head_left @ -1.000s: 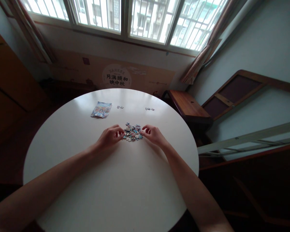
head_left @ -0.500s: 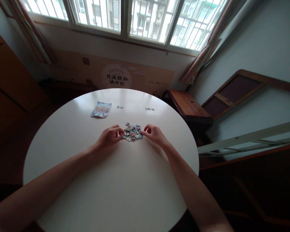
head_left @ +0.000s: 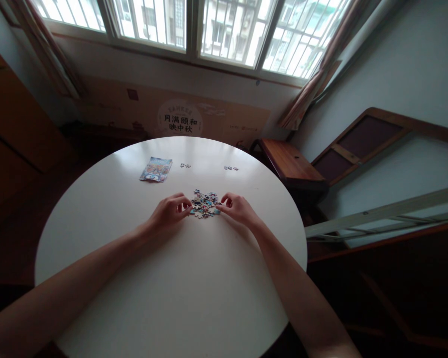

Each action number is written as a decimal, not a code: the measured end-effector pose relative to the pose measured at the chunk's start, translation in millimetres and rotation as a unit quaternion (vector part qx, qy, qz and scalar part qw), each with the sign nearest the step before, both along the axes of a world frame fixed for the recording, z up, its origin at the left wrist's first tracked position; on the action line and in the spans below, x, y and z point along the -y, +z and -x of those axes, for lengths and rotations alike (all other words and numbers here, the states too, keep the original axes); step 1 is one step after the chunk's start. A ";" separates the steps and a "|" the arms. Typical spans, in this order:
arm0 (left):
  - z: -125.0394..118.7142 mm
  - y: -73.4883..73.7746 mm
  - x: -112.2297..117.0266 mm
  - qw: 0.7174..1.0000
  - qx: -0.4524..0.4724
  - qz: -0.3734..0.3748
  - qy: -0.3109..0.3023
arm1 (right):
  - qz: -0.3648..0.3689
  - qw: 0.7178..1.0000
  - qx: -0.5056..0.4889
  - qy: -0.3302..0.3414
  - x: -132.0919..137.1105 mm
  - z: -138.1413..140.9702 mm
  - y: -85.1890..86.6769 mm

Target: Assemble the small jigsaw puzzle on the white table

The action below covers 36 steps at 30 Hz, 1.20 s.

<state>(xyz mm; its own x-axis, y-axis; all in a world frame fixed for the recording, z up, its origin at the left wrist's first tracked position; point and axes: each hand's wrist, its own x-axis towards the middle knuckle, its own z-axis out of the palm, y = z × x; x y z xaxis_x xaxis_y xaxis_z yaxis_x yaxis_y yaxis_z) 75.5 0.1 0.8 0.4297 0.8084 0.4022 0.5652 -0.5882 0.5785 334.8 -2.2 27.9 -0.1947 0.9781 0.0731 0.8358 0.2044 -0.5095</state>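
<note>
A small heap of coloured jigsaw pieces lies near the middle of the round white table. My left hand rests on the table at the heap's left edge, its fingers curled and its fingertips pinched at the pieces. My right hand sits at the heap's right edge, thumb and forefinger pinched at a piece there. Which pieces the fingers hold is too small to make out.
A colourful picture card lies at the far left of the table. Two little clusters of pieces lie beyond the heap. A wooden stool stands right of the table, a printed cardboard box under the window.
Both hands stay at the heap; only the fingertips have shifted slightly against the pieces.
</note>
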 end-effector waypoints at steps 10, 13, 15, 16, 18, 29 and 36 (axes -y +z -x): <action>0.1 1.2 0.1 1.000 -0.004 -0.005 -0.005 | 0.002 1.000 0.001 0.001 0.9 1.4 0.7; -0.2 1.4 0.3 1.000 -0.001 -0.005 -0.009 | 0.000 1.000 0.001 0.001 0.6 1.8 0.8; -0.3 0.9 0.0 1.000 0.001 -0.005 -0.010 | -0.001 1.000 0.002 0.000 0.3 1.8 0.7; -0.3 0.4 -0.2 1.000 0.001 -0.004 -0.010 | -0.002 1.000 0.002 0.000 0.0 1.7 0.5; -0.1 -0.7 -0.8 1.000 0.003 -0.003 -0.009 | -0.009 1.000 -0.003 -0.001 -0.7 1.4 -0.2; 0.2 -1.3 -1.3 1.000 -0.001 -0.002 -0.007 | -0.039 0.997 -0.066 0.008 -3.0 -0.1 -4.4; 0.0 1.1 0.7 1.000 0.000 0.000 -0.010 | -0.051 0.993 -0.109 0.009 -3.6 0.7 -4.8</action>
